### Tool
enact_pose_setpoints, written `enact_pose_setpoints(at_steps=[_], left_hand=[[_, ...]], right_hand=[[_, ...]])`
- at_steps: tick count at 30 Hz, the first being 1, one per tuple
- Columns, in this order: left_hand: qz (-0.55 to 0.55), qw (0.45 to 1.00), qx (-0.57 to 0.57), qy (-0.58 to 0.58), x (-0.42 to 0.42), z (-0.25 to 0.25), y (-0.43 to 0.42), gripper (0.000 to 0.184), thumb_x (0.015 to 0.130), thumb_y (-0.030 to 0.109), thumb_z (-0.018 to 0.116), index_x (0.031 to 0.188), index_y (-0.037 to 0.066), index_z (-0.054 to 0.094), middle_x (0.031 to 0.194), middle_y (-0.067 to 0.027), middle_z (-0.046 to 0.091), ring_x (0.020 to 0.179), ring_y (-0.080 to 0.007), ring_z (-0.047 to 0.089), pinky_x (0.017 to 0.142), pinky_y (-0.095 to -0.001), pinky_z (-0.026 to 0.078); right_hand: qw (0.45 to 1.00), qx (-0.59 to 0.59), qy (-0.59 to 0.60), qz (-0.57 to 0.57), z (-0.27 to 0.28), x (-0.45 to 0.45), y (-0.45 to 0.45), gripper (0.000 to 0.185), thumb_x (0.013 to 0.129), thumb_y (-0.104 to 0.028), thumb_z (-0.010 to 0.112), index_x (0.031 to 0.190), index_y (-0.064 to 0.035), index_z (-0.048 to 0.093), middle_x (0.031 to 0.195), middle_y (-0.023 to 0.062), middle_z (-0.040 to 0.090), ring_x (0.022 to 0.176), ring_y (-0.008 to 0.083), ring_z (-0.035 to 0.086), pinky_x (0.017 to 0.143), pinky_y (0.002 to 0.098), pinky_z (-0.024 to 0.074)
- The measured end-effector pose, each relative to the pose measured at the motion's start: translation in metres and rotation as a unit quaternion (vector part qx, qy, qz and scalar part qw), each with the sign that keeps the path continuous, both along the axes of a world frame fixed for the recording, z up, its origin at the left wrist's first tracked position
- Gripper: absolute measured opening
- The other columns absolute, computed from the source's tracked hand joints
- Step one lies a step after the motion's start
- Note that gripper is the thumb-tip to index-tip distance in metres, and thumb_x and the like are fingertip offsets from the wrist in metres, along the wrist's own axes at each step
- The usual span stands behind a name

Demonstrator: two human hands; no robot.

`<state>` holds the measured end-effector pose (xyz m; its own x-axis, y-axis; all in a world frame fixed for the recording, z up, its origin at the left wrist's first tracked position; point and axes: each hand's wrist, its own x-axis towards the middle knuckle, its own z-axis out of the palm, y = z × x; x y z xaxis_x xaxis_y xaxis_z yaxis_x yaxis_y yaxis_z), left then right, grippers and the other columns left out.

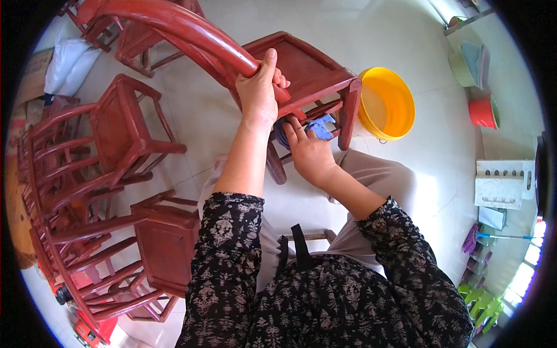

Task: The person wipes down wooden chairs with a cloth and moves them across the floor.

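Note:
A red wooden chair is tilted in front of me, its curved rail running to the upper left. My left hand is closed around the end of that rail, thumb along the top. Below the seat edge, my right hand presses a blue cloth against the bars between the chair legs. The fingers of this hand are bent over the cloth, and part of the cloth is hidden behind them and the wood.
Just right of the chair stands a yellow bucket. More red chairs crowd the left side. Along the right wall are a red pot, a green tub and a white plastic crate. A white bag lies at the upper left.

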<state>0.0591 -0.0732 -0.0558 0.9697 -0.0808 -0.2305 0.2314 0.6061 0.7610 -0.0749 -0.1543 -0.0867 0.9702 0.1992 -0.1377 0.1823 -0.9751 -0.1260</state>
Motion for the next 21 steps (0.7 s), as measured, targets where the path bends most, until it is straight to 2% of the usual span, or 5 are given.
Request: enact_pose_setpoints(at_steps=[8,10,13,16,21], left_hand=[[-0.016,1.000,0.010,0.009,-0.005,0.001,0.000,0.034,0.082,0.028,0.068,0.069,0.013,0.041,0.055,0.0012,0.042,0.050,-0.0120,0.043,0.056,-0.0325,0.044],[0.002,1.000,-0.007,0.001,-0.005,0.001,-0.001,0.033,0.083,0.023,0.068,0.064,0.010,0.043,0.053,-0.0002,0.046,0.047,-0.0100,0.045,0.050,-0.0291,0.044],[-0.005,1.000,0.010,0.008,-0.002,-0.001,-0.001,0.034,0.082,0.028,0.069,0.068,0.013,0.041,0.054,0.0015,0.041,0.049,-0.0116,0.042,0.055,-0.0316,0.044],[0.006,1.000,0.006,0.015,-0.002,0.002,-0.001,0.035,0.081,0.028,0.069,0.066,0.013,0.041,0.054,0.0019,0.041,0.048,-0.0113,0.042,0.054,-0.0313,0.043],[0.004,1.000,0.015,0.007,0.000,-0.002,-0.001,0.036,0.081,0.028,0.070,0.065,0.013,0.041,0.054,0.0022,0.041,0.048,-0.0110,0.042,0.054,-0.0313,0.043]], right_hand=[[1.000,-0.017,-0.006,0.019,0.001,-0.005,-0.005,0.044,0.076,-0.011,0.052,0.118,-0.0004,0.048,0.128,0.0191,0.047,0.084,0.0277,0.063,0.064,0.0350,0.0540],[0.995,0.087,-0.053,0.011,-0.001,-0.010,-0.012,0.038,0.073,-0.009,0.053,0.111,-0.0022,0.053,0.124,0.0158,0.051,0.082,0.0253,0.063,0.060,0.0330,0.0532],[0.972,0.185,-0.146,0.017,0.008,-0.014,-0.015,0.037,0.069,-0.008,0.056,0.107,-0.0046,0.055,0.121,0.0114,0.054,0.079,0.0241,0.063,0.058,0.0336,0.0523],[0.971,0.168,-0.164,0.043,0.009,-0.007,-0.007,0.037,0.066,-0.008,0.058,0.103,-0.0064,0.056,0.120,0.0085,0.055,0.078,0.0240,0.062,0.059,0.0358,0.0521],[0.997,0.075,-0.018,0.019,-0.012,0.006,0.003,0.053,0.071,-0.012,0.058,0.123,-0.0130,0.048,0.126,0.0109,0.048,0.079,0.0274,0.062,0.061,0.0345,0.0535]])
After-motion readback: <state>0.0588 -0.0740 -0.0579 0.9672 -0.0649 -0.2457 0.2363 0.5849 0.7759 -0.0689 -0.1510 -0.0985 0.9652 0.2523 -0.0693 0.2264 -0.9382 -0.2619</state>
